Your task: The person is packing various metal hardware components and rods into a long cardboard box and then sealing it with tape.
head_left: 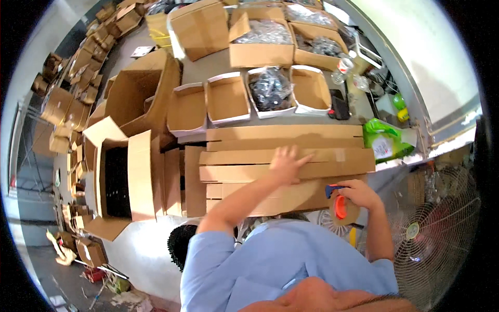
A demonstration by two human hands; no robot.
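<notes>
My left hand (287,165) lies with fingers spread on a flat cardboard box (244,174) in front of me, pressing near a long seam between its flaps. A strip of tape seems to run along the seam to the right. My right hand (359,194) is closed around a tape dispenser (340,207) with an orange hub, a roll of brown tape and a blue-and-red head. The dispenser is just beyond the box's near right edge. My right fingers partly hide its handle.
An open carton (140,177) with dark contents stands at the left. Shallow white-edged trays (227,99) line up behind the box, one holding a plastic bag of black items (271,89). A green packet (385,140) lies at the right, above a large fan (431,223). A black phone-like object (339,105) is near the trays.
</notes>
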